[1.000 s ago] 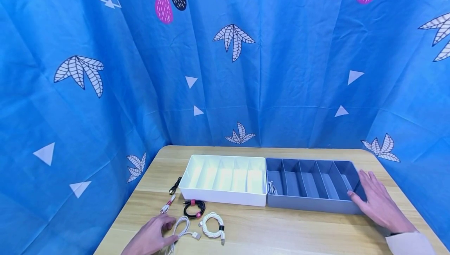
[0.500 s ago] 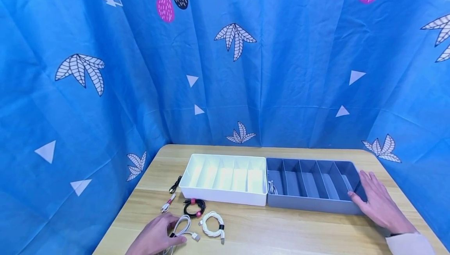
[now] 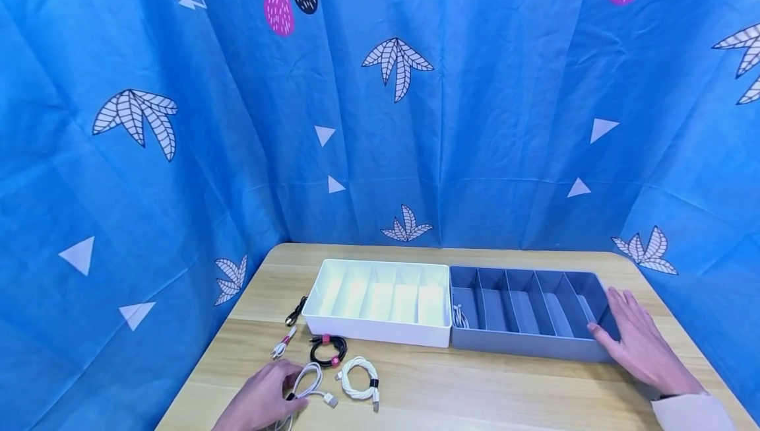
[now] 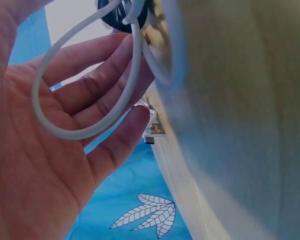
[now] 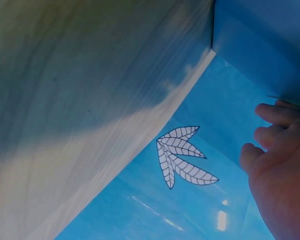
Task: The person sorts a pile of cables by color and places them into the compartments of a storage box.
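At 7 o'clock on the desk (image 3: 475, 391), the L hand (image 3: 261, 397) has thumb & fingers spread loosely round the cable (image 4: 72, 134), prob. b/c its coil's floppy, while at 4 o'clock the R hand (image 3: 642, 345), thumb apart, touches the grey box (image 3: 522, 344), prob. to steady it.

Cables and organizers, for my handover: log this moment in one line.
left hand: at white USB cable | right hand: at gray organizer, right end | bundled cable: leftmost gray compartment
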Demonstrator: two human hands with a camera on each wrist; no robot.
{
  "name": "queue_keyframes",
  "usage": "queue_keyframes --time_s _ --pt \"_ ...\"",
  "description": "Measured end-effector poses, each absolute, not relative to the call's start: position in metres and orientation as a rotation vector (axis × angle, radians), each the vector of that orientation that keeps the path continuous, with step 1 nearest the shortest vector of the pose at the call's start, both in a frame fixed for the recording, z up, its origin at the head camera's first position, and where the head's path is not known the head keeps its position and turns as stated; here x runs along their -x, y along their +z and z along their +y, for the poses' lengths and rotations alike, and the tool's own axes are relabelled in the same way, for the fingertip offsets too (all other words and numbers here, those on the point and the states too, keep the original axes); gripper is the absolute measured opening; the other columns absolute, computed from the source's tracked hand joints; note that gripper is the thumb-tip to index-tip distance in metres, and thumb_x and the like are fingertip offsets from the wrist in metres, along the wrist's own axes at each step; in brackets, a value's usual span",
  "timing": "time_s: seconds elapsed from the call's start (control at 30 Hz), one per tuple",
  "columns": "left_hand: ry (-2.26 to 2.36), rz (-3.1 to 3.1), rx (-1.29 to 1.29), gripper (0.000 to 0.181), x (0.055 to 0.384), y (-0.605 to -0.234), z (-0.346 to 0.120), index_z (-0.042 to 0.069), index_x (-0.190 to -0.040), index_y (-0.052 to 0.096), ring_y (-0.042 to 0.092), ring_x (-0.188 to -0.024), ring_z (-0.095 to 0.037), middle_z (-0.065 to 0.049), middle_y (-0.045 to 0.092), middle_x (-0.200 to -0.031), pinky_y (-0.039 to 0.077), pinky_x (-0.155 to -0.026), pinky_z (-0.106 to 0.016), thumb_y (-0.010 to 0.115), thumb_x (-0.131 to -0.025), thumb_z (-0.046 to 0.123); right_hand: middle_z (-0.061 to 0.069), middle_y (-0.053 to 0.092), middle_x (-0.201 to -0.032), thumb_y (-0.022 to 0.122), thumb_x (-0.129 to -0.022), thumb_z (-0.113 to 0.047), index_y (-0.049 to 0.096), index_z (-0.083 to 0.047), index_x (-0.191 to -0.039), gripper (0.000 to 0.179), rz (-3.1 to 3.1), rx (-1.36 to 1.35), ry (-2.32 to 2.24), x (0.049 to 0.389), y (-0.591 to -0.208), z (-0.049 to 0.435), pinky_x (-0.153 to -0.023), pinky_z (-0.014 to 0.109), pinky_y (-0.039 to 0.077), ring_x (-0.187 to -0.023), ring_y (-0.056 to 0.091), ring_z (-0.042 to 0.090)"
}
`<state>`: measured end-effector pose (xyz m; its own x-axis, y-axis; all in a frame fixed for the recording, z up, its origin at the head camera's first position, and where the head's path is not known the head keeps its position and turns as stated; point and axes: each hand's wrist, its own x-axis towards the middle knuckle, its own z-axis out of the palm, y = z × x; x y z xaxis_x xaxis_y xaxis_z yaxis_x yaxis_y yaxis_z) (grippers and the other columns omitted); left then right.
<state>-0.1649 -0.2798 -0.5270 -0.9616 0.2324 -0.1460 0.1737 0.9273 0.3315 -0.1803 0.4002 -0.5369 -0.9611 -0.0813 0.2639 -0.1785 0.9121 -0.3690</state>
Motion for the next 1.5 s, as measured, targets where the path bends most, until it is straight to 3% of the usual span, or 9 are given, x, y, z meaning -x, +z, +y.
queue_keyframes --time_s 0.23,0.5,0.8,1.27,1.5 --pt "0.526 2.919 -0.359 0.03 0.164 -0.529 -0.281 0.022 -0.092 0.067 0.042 -0.066 -0.004 0.011 0.051 -0.073 0.032 -0.054 -0.022 0.082 -0.073 0.039 0.036 0.003 -0.159 0.048 -0.1 -0.043 -0.001 0.006 -0.155 0.088 -2.828 -0.195 0.584 0.181 -0.538 0.399 -0.118 0.052 -0.025 -0.15 -0.02 0.041" --pt "0.566 2.893 -0.262 0.035 0.172 -0.525 -0.282 0.016 -0.1 0.069 0.047 -0.069 -0.01 0.006 0.055 -0.078 0.036 -0.058 -0.024 0.076 -0.081 0.043 0.036 0.003 -0.159 0.048 -0.1 -0.044 0.001 0.007 -0.154 0.088 -2.844 -0.185 0.596 0.181 -0.536 0.4 -0.118 0.054 -0.024 -0.149 -0.018 0.044" --pt "0.561 2.878 -0.361 0.048 0.173 -0.524 -0.278 0.015 -0.104 0.068 0.046 -0.071 -0.008 0.007 0.053 -0.08 0.034 -0.058 -0.024 0.078 -0.075 0.052 0.036 0.003 -0.159 0.048 -0.1 -0.044 0.001 0.007 -0.154 0.088 -2.841 -0.184 0.589 0.18 -0.536 0.4 -0.118 0.057 -0.022 -0.149 -0.021 0.041" --pt "0.575 2.856 -0.41 0.027 0.174 -0.53 -0.277 0.02 -0.086 0.063 0.043 -0.059 -0.004 0.008 0.051 -0.069 0.031 -0.049 -0.022 0.081 -0.076 0.037 0.036 0.004 -0.159 0.048 -0.1 -0.043 0.001 0.007 -0.154 0.087 -2.851 -0.172 0.581 0.178 -0.535 0.398 -0.119 0.057 -0.021 -0.149 -0.02 0.042" --pt "0.608 2.849 -0.418 0.024 0.172 -0.529 -0.278 0.02 -0.087 0.064 0.041 -0.057 -0.002 0.01 0.049 -0.066 0.031 -0.048 -0.021 0.081 -0.075 0.034 0.037 0.005 -0.158 0.048 -0.1 -0.043 0.003 0.009 -0.154 0.087 -2.855 -0.174 0.585 0.178 -0.534 0.397 -0.119 0.057 -0.021 -0.149 -0.02 0.042"
